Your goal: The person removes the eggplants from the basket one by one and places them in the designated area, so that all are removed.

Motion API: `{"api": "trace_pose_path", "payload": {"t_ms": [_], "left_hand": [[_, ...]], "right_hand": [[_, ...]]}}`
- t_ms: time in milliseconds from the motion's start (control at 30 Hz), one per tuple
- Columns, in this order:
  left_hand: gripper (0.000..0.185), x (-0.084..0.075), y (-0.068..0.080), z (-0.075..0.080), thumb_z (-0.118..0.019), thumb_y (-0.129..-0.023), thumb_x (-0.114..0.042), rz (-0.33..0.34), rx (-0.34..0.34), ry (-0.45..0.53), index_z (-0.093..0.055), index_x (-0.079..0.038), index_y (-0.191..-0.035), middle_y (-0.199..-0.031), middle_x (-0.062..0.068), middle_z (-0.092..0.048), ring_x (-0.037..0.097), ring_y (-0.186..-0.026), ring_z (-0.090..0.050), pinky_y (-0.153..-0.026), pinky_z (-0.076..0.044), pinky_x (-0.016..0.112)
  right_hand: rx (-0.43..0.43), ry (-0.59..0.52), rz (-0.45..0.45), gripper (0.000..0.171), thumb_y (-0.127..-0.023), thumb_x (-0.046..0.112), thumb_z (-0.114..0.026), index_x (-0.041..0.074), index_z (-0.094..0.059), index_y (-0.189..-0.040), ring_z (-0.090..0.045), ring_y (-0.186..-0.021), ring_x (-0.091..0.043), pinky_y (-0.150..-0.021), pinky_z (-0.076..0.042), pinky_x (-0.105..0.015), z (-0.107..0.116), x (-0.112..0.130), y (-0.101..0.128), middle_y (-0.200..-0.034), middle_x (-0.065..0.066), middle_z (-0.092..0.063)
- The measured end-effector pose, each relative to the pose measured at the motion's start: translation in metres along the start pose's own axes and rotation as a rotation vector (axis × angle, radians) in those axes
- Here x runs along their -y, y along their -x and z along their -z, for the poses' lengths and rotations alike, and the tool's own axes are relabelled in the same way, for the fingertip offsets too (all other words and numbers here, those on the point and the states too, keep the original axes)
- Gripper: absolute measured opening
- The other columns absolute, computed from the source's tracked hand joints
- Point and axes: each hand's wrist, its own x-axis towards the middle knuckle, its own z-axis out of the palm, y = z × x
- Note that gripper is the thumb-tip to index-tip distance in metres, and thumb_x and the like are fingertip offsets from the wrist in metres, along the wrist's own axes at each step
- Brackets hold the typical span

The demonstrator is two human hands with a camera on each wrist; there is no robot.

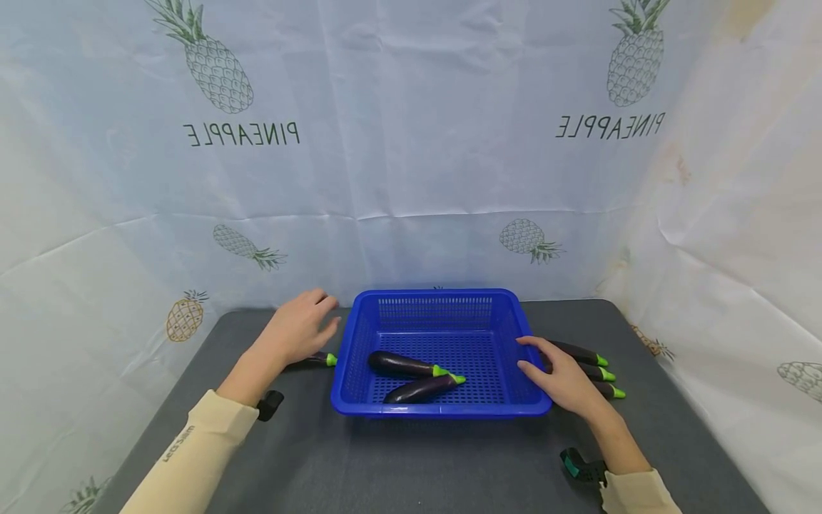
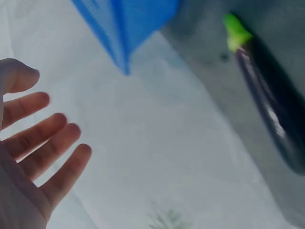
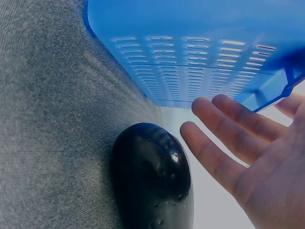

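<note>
Left hand (image 1: 297, 330), fingers spread and holding nothing, hovers over one eggplant (image 1: 312, 361) lying on the desk (image 1: 411, 457) just left of the blue basket (image 1: 441, 412). Two eggplants (image 1: 411, 376) lie inside the basket. Right hand (image 1: 565, 382), fingers loose and open, at the basket's right rim over three eggplants (image 1: 594, 371). Bare desk in front.

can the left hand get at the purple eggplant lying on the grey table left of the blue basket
Probably yes. The left hand hovers open right above that purple eggplant, with nothing between them; the blue plastic basket sits beside it, not over it.
</note>
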Motion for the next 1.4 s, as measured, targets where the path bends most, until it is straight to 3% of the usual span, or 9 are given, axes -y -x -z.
{"api": "trace_pose_path", "payload": {"t_ms": [333, 567, 933, 1400], "left_hand": [[0.018, -0.036, -0.025, 0.012, -0.067, -0.097, -0.019, -0.052, 0.016, 0.064, -0.069, -0.007, -0.111, -0.103, 0.008, -0.062, 0.023, -0.086, -0.059, -0.068, -0.053, 0.039], [0.016, -0.05, -0.038, 0.013, -0.066, -0.097, -0.019, -0.082, 0.026, 0.08, -0.069, -0.009, -0.109, -0.106, 0.008, -0.063, 0.024, -0.09, -0.061, -0.072, -0.054, 0.04], [0.02, -0.068, -0.056, -0.01, -0.064, -0.101, -0.029, -0.134, 0.143, 0.014, -0.066, -0.012, -0.111, -0.099, 0.004, -0.059, 0.021, -0.083, -0.057, -0.067, -0.052, 0.036], [0.022, -0.083, -0.081, -0.04, -0.063, -0.1, -0.031, -0.18, 0.271, -0.047, -0.065, -0.014, -0.115, -0.1, 0.004, -0.058, 0.019, -0.082, -0.054, -0.068, -0.05, 0.035]], "right_hand": [[0.009, -0.014, -0.005, 0.051, -0.102, 0.033, -0.063, 0.008, -0.052, -0.144, -0.062, -0.114, -0.036, -0.086, -0.056, -0.052, 0.0, 0.0, 0.0, -0.145, -0.026, -0.051], [0.002, 0.016, 0.003, 0.051, -0.102, 0.035, -0.063, 0.009, -0.052, -0.145, -0.057, -0.123, -0.041, -0.092, -0.051, -0.058, 0.002, 0.0, -0.001, -0.146, -0.023, -0.052], [0.018, -0.027, -0.024, 0.051, -0.102, 0.033, -0.064, 0.007, -0.051, -0.144, -0.062, -0.114, -0.04, -0.085, -0.057, -0.052, 0.002, 0.005, 0.0, -0.146, -0.028, -0.049], [0.011, -0.019, -0.027, 0.051, -0.102, 0.033, -0.063, 0.008, -0.051, -0.145, -0.06, -0.119, -0.041, -0.089, -0.055, -0.055, 0.001, 0.004, 0.0, -0.147, -0.027, -0.049]]}}
